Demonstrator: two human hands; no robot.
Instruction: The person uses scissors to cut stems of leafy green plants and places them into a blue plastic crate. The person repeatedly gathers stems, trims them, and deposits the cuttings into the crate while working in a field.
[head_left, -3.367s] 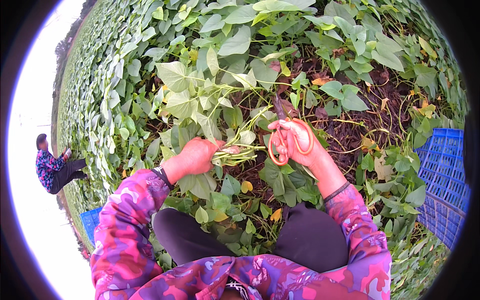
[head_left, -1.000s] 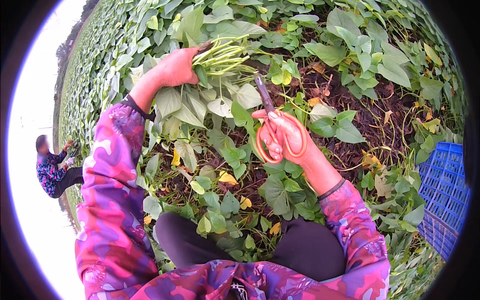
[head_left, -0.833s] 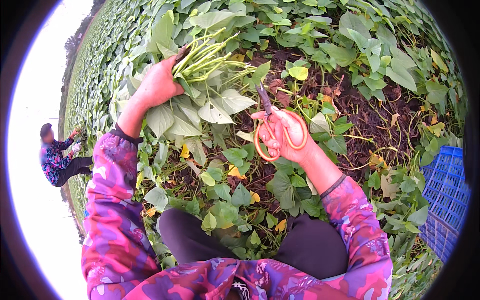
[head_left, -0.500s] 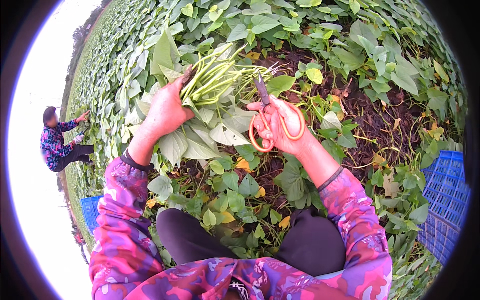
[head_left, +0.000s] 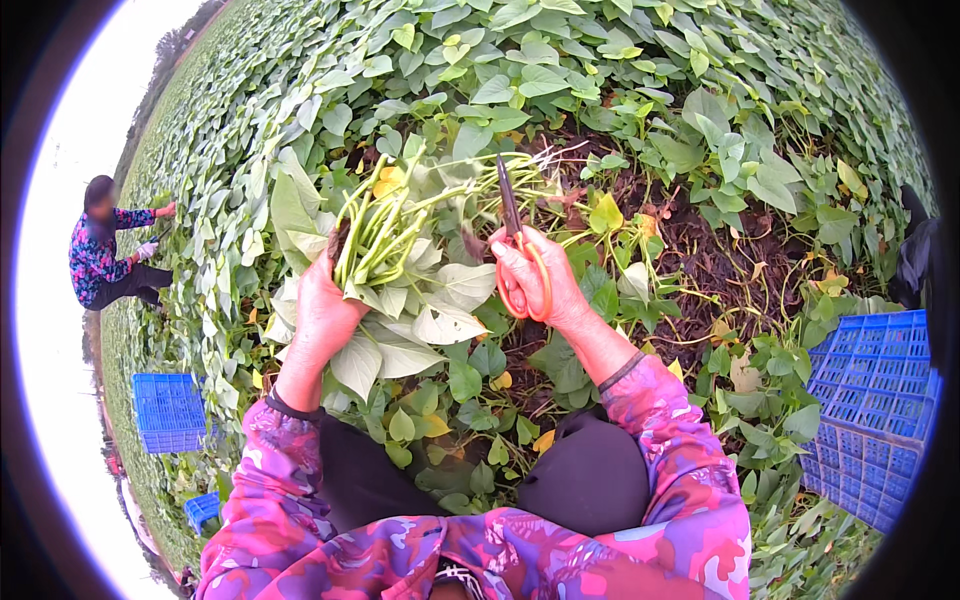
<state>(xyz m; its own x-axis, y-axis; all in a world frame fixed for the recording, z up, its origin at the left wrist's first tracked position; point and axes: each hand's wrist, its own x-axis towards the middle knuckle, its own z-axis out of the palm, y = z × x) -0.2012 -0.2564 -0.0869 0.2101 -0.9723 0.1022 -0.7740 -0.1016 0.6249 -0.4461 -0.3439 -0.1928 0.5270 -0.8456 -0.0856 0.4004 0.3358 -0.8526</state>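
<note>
My left hand [head_left: 325, 308] is closed round a bunch of leafy stems [head_left: 385, 245], pale green stalks on top and broad pale leaves hanging below. A dark brown bit shows beside its thumb. In my right hand [head_left: 550, 285] is a pair of scissors [head_left: 526, 265] with orange loop handles. Their dark blades point up, close together, just right of the stalks' thin far ends. A yellow leaf [head_left: 390, 182] lies against the top of the bunch. Whether the blades touch any stalk I cannot tell.
Dense green vines [head_left: 540, 85] cover the ground all around. Bare brown stems and litter [head_left: 740, 250] show at right. A blue crate [head_left: 870, 380] stands at right, another blue crate [head_left: 168, 405] at left, a smaller blue one [head_left: 202, 510] below it. A person [head_left: 110, 245] bends at far left.
The scissors' handles have come together and the blades now point straighter up. Both hands sit further left in view with the bunch still held. The view has shifted, showing more of the left crates.
</note>
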